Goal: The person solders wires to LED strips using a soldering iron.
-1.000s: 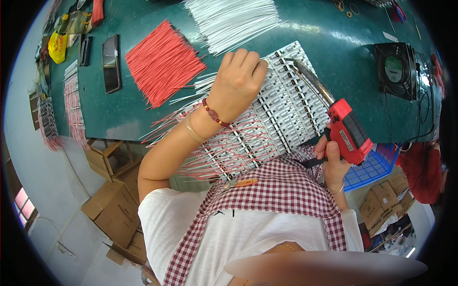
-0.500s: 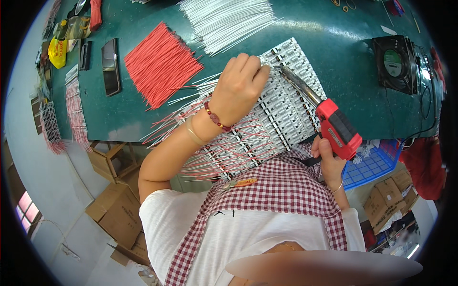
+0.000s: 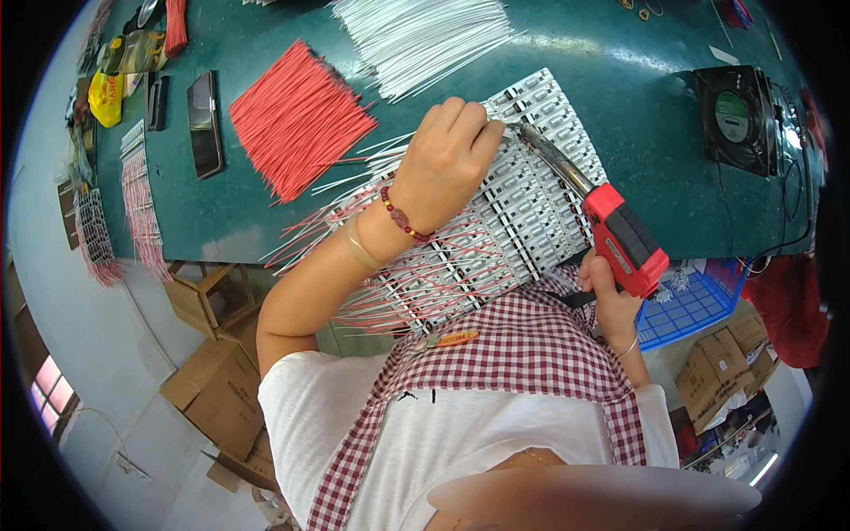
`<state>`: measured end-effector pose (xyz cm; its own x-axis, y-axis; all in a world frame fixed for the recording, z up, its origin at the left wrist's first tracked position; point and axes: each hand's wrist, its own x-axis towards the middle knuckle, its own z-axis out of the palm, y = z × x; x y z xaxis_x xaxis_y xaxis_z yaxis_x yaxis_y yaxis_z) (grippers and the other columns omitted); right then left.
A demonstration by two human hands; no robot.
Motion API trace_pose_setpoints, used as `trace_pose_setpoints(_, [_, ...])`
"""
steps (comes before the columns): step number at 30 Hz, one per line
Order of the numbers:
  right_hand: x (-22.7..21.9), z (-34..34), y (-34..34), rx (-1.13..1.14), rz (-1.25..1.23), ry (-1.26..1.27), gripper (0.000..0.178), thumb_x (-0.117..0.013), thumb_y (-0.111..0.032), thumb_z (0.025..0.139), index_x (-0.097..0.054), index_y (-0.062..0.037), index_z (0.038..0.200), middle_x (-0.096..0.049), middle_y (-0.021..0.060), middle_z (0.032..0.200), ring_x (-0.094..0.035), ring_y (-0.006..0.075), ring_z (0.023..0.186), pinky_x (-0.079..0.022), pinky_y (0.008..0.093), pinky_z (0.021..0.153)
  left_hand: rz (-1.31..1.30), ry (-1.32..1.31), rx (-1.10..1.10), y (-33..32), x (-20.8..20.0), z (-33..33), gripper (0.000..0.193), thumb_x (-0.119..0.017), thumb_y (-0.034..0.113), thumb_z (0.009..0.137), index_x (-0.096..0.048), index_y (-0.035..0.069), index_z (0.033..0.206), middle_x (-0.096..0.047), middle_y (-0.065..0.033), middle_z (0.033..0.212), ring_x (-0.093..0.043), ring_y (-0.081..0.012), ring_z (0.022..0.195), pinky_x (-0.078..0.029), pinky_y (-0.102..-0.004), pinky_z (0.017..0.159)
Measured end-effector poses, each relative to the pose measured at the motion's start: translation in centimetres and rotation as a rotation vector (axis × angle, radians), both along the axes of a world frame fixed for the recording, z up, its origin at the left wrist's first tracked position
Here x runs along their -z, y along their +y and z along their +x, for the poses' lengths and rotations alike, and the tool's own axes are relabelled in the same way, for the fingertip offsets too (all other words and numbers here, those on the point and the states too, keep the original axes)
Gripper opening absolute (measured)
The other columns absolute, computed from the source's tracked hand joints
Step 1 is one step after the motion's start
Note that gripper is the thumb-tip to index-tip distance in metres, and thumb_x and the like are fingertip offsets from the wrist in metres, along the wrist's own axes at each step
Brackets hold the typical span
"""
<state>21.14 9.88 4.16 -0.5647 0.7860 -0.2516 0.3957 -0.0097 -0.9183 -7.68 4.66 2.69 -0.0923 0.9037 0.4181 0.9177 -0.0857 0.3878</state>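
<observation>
My left hand [image 3: 447,155] is closed in a pinch over the upper part of a panel of small white-and-silver circuit boards [image 3: 544,115]. What its fingertips hold is hidden behind the hand. My right hand [image 3: 613,305] grips a red-and-black soldering gun [image 3: 626,241] at the lower end of its handle. The gun's long metal tip [image 3: 553,157] slants up and left over the panel, ending right beside my left fingertips. Red and white wires [image 3: 425,274] fan out from the panel's left and lower rows, some passing under my left forearm.
On the green table [image 3: 620,97] lie a red wire pile [image 3: 301,119], a white wire pile [image 3: 421,40] and a phone [image 3: 205,124]. A black fan [image 3: 733,119] stands at right. A blue basket [image 3: 686,310] sits below the table edge, cardboard boxes [image 3: 217,398] at lower left.
The soldering gun has shifted very slightly left, its tip staying by my left fingertips. My left hand keeps nearly the same place and pinch.
</observation>
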Motion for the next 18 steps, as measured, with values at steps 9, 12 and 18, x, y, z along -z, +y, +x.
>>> trace_pose_setpoints(9, [-2.3, -2.0, 0.3, 0.043, -0.063, 0.154, 0.046, -0.059, -0.025, 0.095, -0.047, 0.0049, 0.128, -0.055, 0.0064, 0.069, -0.047, 0.0102, 0.055, -0.038, 0.0235, 0.052, -0.007, 0.064, 0.002, 0.2, 0.2, 0.1, 0.022, -0.061, 0.000, 0.071, -0.065, 0.000, 0.092, -0.050, -0.0077, 0.078, -0.051, -0.0231, 0.074, -0.043, -0.0336, 0.066])
trace_pose_setpoints(12, [-2.3, -1.8, 0.1, 0.051, -0.073, 0.186, 0.044, -0.059, -0.026, 0.095, -0.049, 0.0048, 0.125, -0.055, 0.0066, 0.068, -0.047, 0.0103, 0.055, -0.038, 0.0232, 0.052, -0.018, 0.135, -0.003, 0.0, -0.1, 0.1, 0.022, -0.060, 0.001, 0.071, -0.065, 0.000, 0.093, -0.050, -0.0071, 0.080, -0.051, -0.0227, 0.075, -0.042, -0.0336, 0.066])
trace_pose_setpoints(18, [-1.7, -0.7, 0.0, 0.008, -0.139, 0.210, 0.044, -0.059, -0.027, 0.095, -0.050, 0.0048, 0.125, -0.056, 0.0072, 0.069, -0.048, 0.0108, 0.055, -0.038, 0.0232, 0.052, 0.008, 0.101, 0.011, -0.7, -0.2, 1.0, 0.024, -0.060, 0.003, 0.071, -0.064, 0.002, 0.094, -0.052, -0.0063, 0.082, -0.051, -0.0227, 0.075, -0.042, -0.0340, 0.066])
